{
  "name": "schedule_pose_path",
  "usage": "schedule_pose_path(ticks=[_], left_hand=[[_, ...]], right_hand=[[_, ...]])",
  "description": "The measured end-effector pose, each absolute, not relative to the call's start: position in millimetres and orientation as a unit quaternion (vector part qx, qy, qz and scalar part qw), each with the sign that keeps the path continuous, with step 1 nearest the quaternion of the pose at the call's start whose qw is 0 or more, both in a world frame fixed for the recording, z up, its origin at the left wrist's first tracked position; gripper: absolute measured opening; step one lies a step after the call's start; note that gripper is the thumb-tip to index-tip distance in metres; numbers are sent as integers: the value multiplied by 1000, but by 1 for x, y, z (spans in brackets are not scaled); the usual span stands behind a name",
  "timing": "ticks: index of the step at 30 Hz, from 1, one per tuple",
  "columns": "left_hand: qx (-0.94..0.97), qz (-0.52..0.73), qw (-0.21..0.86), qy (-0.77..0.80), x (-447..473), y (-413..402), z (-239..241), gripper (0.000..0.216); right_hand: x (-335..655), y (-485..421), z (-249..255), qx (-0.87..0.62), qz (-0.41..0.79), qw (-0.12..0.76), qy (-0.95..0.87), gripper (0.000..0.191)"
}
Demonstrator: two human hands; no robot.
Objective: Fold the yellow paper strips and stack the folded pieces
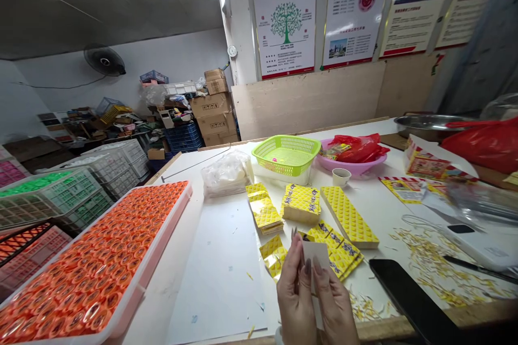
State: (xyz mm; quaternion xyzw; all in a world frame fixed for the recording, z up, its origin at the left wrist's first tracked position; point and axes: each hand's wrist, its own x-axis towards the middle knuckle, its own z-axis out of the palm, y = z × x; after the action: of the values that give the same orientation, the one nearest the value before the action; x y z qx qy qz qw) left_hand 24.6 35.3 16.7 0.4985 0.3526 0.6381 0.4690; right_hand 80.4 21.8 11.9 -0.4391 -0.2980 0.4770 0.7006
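In front of me both hands are closed on a small white card (319, 251), which stands tilted with its plain side towards me. My left hand (294, 294) pinches its left edge. A small pointed tip shows above the left fingers; I cannot make out what it belongs to. My right hand (335, 302) grips the card's lower right, thumb on its face. Just beyond lie overlapping yellow printed cards (338, 248), with more yellow cards (273, 254) left of my hands. Farther back are a fanned card stack (264, 207), a square stack (301, 202) and a long stack (350, 218).
An orange-filled tray (137, 291) flanks the left side. A green basket (286, 170), a clear plastic bag (227, 172), a pink basin (354, 167) and a paper cup (341, 177) stand behind. A black phone (410, 296), yellow trimmings (433, 269) and a white device (481, 245) lie right.
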Motion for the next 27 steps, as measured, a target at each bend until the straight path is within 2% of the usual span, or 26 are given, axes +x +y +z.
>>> schedule_pose_path(ticks=[3, 8, 10, 13, 16, 21, 24, 27], left_hand=[[436, 665, 494, 350, 28, 34, 11, 31], [412, 672, 506, 350, 31, 34, 8, 32], [455, 674, 462, 355, 30, 34, 7, 31], [528, 677, 333, 389, 26, 33, 4, 26], [595, 638, 269, 408, 18, 30, 5, 33], [668, 553, 322, 380, 8, 35, 21, 42], [626, 560, 394, 374, 11, 38, 26, 37], [590, 597, 392, 377, 15, 38, 18, 36]], right_hand=[[74, 17, 11, -459, 446, 711, -290, 51], [72, 17, 16, -469, 450, 713, -263, 55], [74, 19, 18, -477, 445, 715, -249, 56], [79, 19, 17, -479, 444, 716, -247, 54], [81, 16, 10, -480, 442, 712, -261, 49], [66, 10, 0, -507, 390, 715, -284, 42], [58, 9, -3, -545, 302, 723, -299, 40], [60, 9, -8, -568, 206, 711, -360, 36]])
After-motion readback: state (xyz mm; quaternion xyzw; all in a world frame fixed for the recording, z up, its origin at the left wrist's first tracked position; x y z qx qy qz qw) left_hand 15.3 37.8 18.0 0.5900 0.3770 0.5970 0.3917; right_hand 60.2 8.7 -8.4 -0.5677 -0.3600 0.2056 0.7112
